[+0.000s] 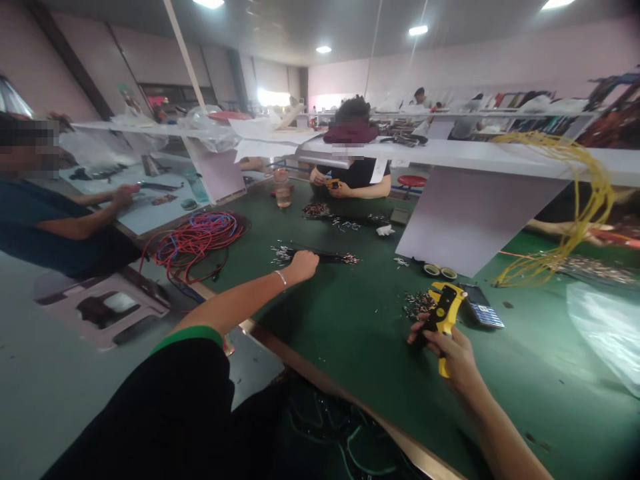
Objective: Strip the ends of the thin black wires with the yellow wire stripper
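My left hand (301, 267) reaches out over a bundle of short black wires (331, 257) lying on the green table. Its fingers are curled down onto the middle of the bundle; the fingertips are hidden from view. Bare or tipped wire ends stick out on both sides of this hand. My right hand (453, 350) is wrapped around the handles of a yellow and black wire stripper (444, 303), its head pointing up and away from me. Just behind the tool is a heap of small cut pieces (417, 304). No wire is visible in its jaws.
Right of the stripper lies a mobile phone (481, 307), with tape rolls (440, 271) behind it. Red and blue cable coils (200, 240) lie at left. A shelf panel (465, 220) stands on the table. Opposite, a co-worker (367, 180) holds a yellow tool; another person sits at left.
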### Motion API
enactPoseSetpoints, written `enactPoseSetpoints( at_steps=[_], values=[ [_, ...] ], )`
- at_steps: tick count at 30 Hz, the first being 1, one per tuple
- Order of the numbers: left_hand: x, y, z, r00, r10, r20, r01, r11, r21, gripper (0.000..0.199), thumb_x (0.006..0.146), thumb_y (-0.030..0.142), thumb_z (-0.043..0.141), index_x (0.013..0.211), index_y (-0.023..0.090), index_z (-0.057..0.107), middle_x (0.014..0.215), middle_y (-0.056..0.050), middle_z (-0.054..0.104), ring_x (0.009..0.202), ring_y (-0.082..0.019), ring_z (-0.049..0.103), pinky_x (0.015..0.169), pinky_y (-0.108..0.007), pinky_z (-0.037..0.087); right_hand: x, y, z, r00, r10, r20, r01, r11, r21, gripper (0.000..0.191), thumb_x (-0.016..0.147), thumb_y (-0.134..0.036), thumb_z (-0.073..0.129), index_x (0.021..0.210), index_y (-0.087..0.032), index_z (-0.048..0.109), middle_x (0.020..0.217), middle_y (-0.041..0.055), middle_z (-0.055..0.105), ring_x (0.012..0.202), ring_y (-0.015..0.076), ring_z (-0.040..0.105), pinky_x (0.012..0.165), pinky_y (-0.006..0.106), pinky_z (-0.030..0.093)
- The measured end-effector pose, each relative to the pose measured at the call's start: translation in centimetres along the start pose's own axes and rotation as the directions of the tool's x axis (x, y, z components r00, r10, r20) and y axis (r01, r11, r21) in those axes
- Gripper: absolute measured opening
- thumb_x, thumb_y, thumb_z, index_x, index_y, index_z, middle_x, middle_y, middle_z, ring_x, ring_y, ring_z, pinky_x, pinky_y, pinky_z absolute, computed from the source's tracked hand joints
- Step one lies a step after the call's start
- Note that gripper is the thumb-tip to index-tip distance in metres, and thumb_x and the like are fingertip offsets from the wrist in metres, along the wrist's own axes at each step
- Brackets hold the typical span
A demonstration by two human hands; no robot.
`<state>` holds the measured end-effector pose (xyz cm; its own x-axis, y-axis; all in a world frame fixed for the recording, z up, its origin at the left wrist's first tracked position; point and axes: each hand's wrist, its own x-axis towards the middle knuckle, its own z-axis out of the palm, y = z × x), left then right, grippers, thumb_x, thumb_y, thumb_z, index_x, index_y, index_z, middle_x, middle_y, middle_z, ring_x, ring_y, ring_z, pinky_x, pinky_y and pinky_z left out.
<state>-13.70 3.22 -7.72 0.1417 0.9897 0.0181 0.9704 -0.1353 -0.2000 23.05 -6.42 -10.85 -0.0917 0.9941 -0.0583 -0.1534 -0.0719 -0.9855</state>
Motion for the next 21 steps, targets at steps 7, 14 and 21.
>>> enactPoseSetpoints(
  at_steps=[7,14,21],
  values=[
    [1.8,-0.9,1.2,0.996,0.015,0.083,-0.018,0.999,0.03,0.032,0.09,0.033,0.057,0.115,0.012,0.058,0.114,-0.01,0.06,0.099,-0.021,0.061,0.085,-0.042,0.052,-0.3,0.0,0.0,1.0,-0.012,0.019,0.013,0.999,-0.029,0.034,0.068,-0.025,0.069,0.101,-0.02,0.061,0.08,0.002,0.068,0.064,0.0202,0.064,0.055,0.029,0.043],
    [2.9,-1.0,1.7,0.994,0.064,0.088,-0.069,0.996,0.058,0.029,0.089,0.03,0.058,0.11,0.011,0.06,0.11,-0.011,0.062,0.097,-0.021,0.062,0.084,-0.04,0.052,-0.3,-0.1,0.1,1.0,-0.016,0.006,0.016,0.999,-0.029,0.036,0.067,-0.025,0.069,0.102,-0.019,0.062,0.079,0.0027,0.068,0.063,0.0202,0.065,0.051,0.027,0.041],
    [3.0,-0.8,1.6,0.992,0.125,0.016,-0.126,0.99,0.062,0.017,0.078,0.003,0.056,0.08,0.008,0.072,0.087,-0.02,0.07,0.089,-0.027,0.067,0.074,-0.032,0.047,-0.1,0.1,0.1,1.0,-0.015,-0.005,0.014,1.0,-0.006,0.038,0.064,-0.027,0.072,0.1,-0.017,0.063,0.078,0.0043,0.069,0.062,0.0208,0.064,0.052,0.028,0.042]
  ],
)
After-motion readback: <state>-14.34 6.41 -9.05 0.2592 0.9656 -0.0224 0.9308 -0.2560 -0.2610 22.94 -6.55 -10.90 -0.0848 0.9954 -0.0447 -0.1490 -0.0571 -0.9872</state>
